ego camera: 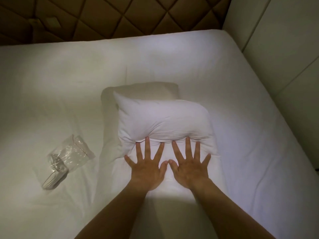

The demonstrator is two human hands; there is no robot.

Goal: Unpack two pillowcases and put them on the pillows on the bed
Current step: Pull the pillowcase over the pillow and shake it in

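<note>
A white pillow (162,118) lies in the middle of the bed, puffed up at its far end and flattened at its near end. My left hand (146,168) and my right hand (189,168) press flat on the near part of it, side by side, fingers spread and straight, thumbs almost touching. Behind the pillow a second white cushion or cloth (155,88) shows only its far edge. A crumpled clear plastic bag (69,154) lies on the sheet to the left of my hands.
The white sheet of the bed (51,83) spreads all around. A brown quilted headboard (120,16) runs along the far side. A pale padded wall panel (279,49) borders the bed on the right.
</note>
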